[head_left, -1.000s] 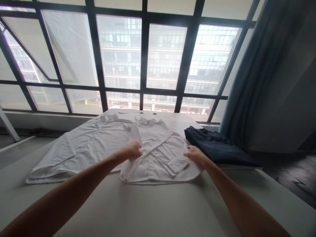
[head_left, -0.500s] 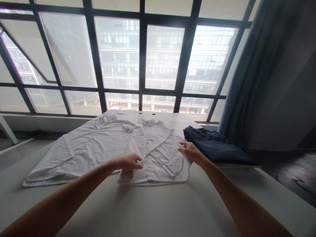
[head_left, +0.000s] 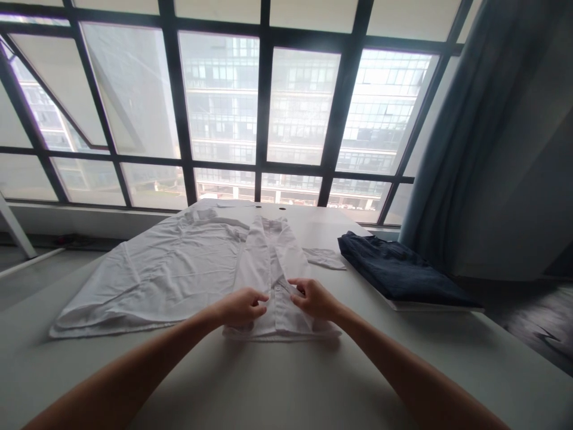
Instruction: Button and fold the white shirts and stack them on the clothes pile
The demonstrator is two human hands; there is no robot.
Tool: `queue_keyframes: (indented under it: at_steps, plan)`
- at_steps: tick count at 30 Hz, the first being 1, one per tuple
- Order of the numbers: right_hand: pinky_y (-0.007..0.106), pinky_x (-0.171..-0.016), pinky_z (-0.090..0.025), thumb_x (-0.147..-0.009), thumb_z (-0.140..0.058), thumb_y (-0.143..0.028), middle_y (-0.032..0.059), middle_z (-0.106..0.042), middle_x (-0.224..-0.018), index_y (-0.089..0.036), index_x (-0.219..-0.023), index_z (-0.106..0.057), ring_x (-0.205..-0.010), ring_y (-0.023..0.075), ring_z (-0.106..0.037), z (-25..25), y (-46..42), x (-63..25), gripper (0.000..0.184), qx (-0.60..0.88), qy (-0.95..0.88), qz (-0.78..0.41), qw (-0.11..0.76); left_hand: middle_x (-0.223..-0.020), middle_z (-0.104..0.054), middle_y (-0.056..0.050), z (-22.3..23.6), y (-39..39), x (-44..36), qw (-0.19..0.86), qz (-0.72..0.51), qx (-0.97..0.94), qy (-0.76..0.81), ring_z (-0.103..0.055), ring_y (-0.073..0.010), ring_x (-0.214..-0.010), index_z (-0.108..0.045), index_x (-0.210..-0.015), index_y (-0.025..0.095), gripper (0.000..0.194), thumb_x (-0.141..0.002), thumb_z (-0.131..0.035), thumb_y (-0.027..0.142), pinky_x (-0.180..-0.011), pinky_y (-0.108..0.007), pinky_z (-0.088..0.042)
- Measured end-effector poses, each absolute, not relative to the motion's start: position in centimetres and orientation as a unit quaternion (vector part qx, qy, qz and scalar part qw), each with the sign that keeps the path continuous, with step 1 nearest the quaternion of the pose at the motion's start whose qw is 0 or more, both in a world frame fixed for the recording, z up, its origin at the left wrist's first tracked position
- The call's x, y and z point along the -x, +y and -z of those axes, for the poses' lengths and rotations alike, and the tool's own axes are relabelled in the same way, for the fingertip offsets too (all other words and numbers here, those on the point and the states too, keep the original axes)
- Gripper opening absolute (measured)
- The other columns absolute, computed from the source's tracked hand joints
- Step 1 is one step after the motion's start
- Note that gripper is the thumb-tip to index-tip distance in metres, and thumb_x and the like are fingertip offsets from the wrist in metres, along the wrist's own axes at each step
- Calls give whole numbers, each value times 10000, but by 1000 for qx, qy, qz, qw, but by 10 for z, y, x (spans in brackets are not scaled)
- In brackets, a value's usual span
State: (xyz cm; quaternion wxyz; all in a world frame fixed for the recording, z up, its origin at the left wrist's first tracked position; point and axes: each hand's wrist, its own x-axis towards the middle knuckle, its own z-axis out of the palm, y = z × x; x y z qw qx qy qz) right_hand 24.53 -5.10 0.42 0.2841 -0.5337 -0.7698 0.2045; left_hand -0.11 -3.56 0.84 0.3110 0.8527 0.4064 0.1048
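Note:
A white button-up shirt (head_left: 277, 310) lies in front of me with both sides folded in toward its middle. One sleeve (head_left: 326, 258) sticks out to the right from under the folded side. On the near left part of the shirt rests my left hand (head_left: 242, 306), its fingers curled on the fabric. My right hand (head_left: 313, 297) grips the right side's edge, close to the row of buttons. A second white garment (head_left: 165, 275), wrinkled and spread out, lies at the left against the shirt.
Dark navy folded clothing (head_left: 398, 269) sits on a white flat thing (head_left: 434, 307) at the right of the white table (head_left: 268, 388). Behind the table are tall windows (head_left: 219, 101), with a grey-blue curtain (head_left: 452, 137) at the right.
My right hand has moved left, bringing the shirt's right side over toward the middle. The sleeve that lay across the front now points out to the right. My left hand stays on the shirt.

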Motion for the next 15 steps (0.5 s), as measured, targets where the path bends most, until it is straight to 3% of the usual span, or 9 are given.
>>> queue_keyframes:
  at_steps: [6,11,13,15]
  plan:
    - [252,-665,-458,-835,-575,-279,30,-683,-785,-46,-1335,-655,-682,159,-574,-6,-56,-234,557,530,-734,-200,374,-582,-477,27,-7,-39,-4,305,-129,-855,399,-385,-120,-556,-746,-950,126,348,-856,-486,338,-534,-255,-272]
    - [231,-568,-394,-861,-637,-393,-6,-638,-644,-88,-1152,-753,-578,131,-528,-6,-61,-234,437,462,-799,-293,248,-579,-525,22,-10,-40,-5,326,-132,-853,387,-436,-127,-556,-717,-852,149,396,-908,-480,461,-550,-244,-320]
    - [243,-586,-408,-909,-595,-478,18,-668,-678,-115,-1049,-778,-597,143,-557,-11,-58,-245,430,468,-802,-261,263,-562,-540,7,-15,-38,-1,309,-128,-846,415,-465,-133,-540,-683,-747,151,512,-954,-407,529,-557,-244,-356]
    - [263,-650,-438,-931,-580,-456,51,-716,-793,-141,-1018,-775,-678,167,-609,-15,-53,-261,380,523,-782,-167,294,-649,-626,-29,-19,-32,7,219,-154,-852,450,-567,-165,-624,-693,-748,157,517,-982,-389,505,-624,-253,-418]
